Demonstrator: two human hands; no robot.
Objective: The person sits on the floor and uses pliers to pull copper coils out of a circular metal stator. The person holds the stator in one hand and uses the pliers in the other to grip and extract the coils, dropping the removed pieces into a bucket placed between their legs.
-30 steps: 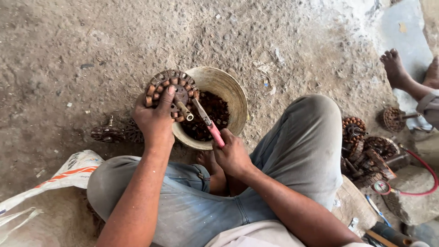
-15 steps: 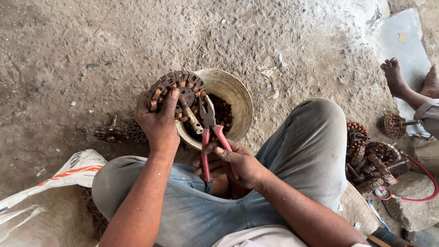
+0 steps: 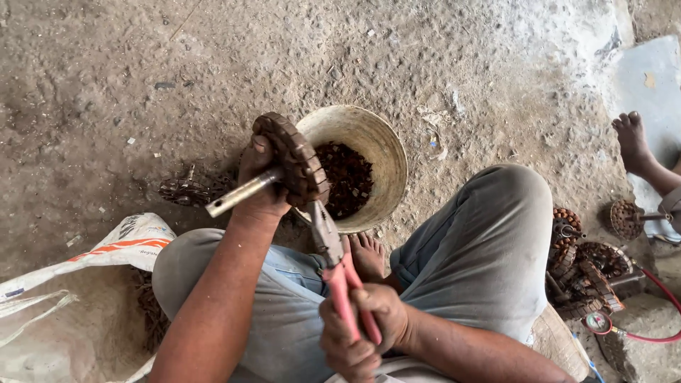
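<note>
Rotor [image 3: 292,157], rusty, toothed, on steel shaft, tilted edge-on over bowl [image 3: 386,152] of dark scrap; gripped in left hand [image 3: 261,181], fingers wrapped round rim, arm raised from knee. Pliers [image 3: 333,266], pink-handled, tips touching rotor's lower edge; handles squeezed together in right hand [image 3: 363,332], fist closed near lap. White sack [image 3: 113,245] with orange stripe and printed label, lying lower left on floor. More rotors [image 3: 585,259] heaped at right, near another person's foot [image 3: 631,142].
</note>
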